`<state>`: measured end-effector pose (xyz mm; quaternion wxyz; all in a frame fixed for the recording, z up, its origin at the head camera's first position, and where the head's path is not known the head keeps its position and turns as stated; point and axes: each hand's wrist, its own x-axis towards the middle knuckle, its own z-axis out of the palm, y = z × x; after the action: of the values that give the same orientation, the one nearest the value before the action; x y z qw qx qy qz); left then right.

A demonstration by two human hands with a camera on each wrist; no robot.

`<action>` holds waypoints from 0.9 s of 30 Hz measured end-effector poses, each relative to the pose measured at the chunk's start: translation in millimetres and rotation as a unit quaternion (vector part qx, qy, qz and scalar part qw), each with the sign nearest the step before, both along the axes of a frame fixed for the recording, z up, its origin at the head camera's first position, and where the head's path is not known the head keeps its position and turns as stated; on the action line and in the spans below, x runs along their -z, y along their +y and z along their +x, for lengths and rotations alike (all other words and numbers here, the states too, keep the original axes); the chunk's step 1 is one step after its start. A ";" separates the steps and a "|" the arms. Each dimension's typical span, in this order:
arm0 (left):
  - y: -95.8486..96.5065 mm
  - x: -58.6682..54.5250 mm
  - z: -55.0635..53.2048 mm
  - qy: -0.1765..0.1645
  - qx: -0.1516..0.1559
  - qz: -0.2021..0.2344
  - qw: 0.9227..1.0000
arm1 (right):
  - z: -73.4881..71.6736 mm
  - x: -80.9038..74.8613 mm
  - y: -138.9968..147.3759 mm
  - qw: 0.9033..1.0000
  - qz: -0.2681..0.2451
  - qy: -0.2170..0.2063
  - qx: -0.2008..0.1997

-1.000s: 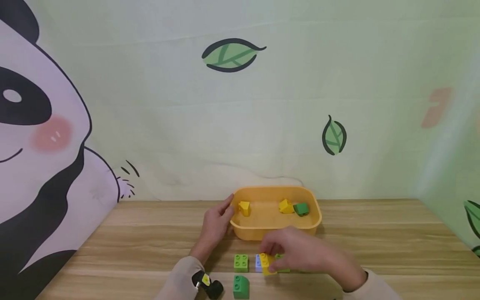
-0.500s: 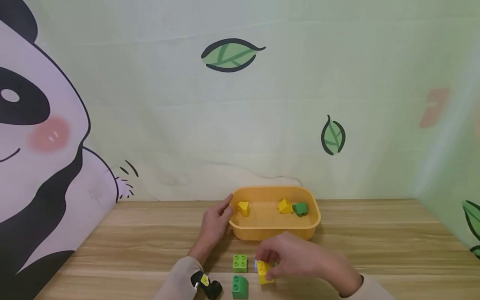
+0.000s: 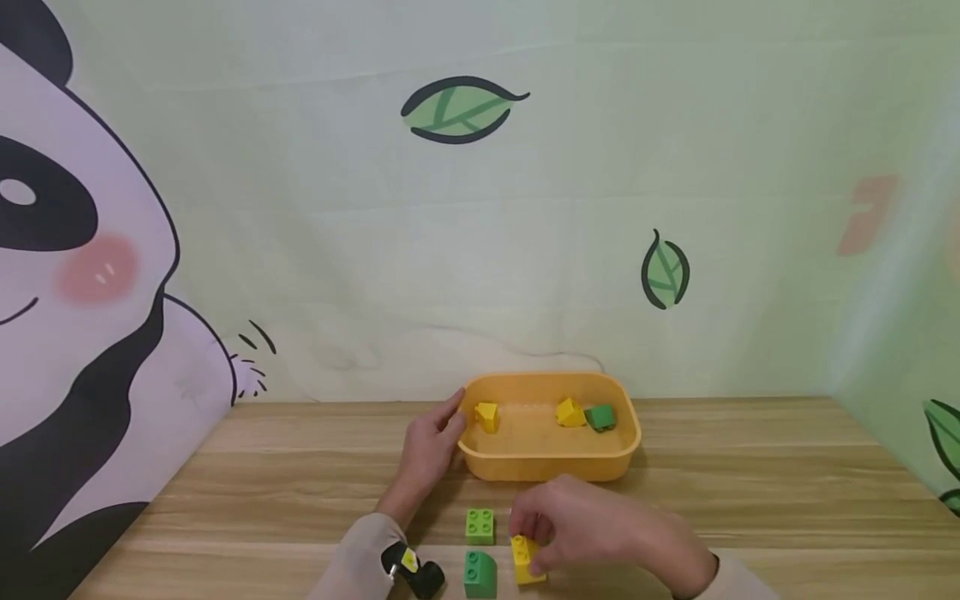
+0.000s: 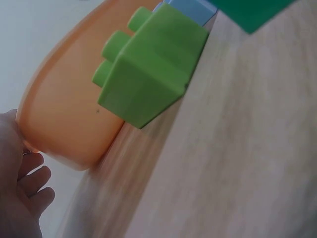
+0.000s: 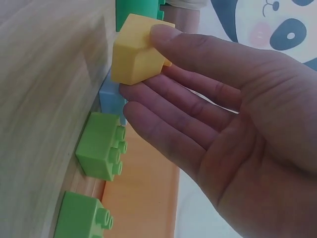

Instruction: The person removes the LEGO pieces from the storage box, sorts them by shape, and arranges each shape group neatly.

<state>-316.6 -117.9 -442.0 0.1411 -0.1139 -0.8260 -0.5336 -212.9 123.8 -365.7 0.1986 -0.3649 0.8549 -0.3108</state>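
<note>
My right hand [image 3: 581,529] pinches a yellow toy building brick [image 3: 523,560] between thumb and fingers, low over the table's near part. In the right wrist view the thumb lies on one side of this brick [image 5: 136,52], whose studs face the palm side. Beside it in the head view stands a dark green brick with a rounded top [image 3: 478,573]; behind that is a light green brick [image 3: 480,527]. My left hand [image 3: 429,450] rests against the left end of the yellow-orange bin [image 3: 547,468], fingertips at its rim.
Two yellow bricks and a dark green brick [image 3: 600,417] lie inside the bin. A blue brick [image 5: 111,99] and two light green bricks [image 5: 99,141] stand in a row before it, partly hidden by my right hand in the head view. A printed cloth [image 3: 570,183] hangs behind the table.
My right hand has brought the yellow brick nearer to me, from in front of the blue brick to beside the rounded dark green one. The left hand stays at the bin.
</note>
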 end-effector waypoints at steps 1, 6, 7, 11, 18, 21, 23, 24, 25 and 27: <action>0.0 0.0 0.0 -0.001 0.000 0.001 1.000 | 0.1 0.6 -0.1 1.000 0.002 0.002 0.000; -0.1 0.3 0.2 -0.001 -0.001 0.003 1.000 | 0.3 2.3 -1.0 1.000 0.011 0.005 -0.003; -0.1 0.5 0.2 -0.001 -0.001 0.003 1.000 | 0.2 2.7 -1.2 1.000 0.012 0.005 -0.003; -0.2 0.9 0.0 -0.003 -0.003 0.001 1.000 | 0.2 3.5 -2.1 1.000 0.013 0.005 -0.008; 0.3 0.8 -0.9 -0.005 -0.001 0.003 1.000 | 1.0 5.0 -4.1 1.000 0.017 -0.020 0.002; 0.9 -0.1 -0.6 -0.007 -0.001 0.005 1.000 | 1.3 5.3 -4.5 0.999 0.021 -0.025 0.005; 1.0 -0.6 -0.1 -0.008 -0.002 0.004 1.000 | 1.5 5.2 -4.6 0.999 0.023 -0.025 0.005; 1.1 -0.7 0.2 -0.009 -0.003 0.004 1.000 | 1.7 5.2 -4.7 0.999 0.025 -0.025 0.005; 1.2 -0.9 0.4 -0.009 -0.004 0.004 1.000 | 1.8 5.1 -4.7 0.999 0.026 -0.026 0.006; 1.1 -0.8 0.6 -0.009 -0.005 0.004 1.000 | 1.9 5.0 -4.8 0.999 0.028 -0.026 0.005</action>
<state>-316.0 -116.8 -441.2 0.1364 -0.1044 -0.8258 -0.5372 -211.0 118.9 -370.7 0.2294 -0.3463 0.8597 -0.2973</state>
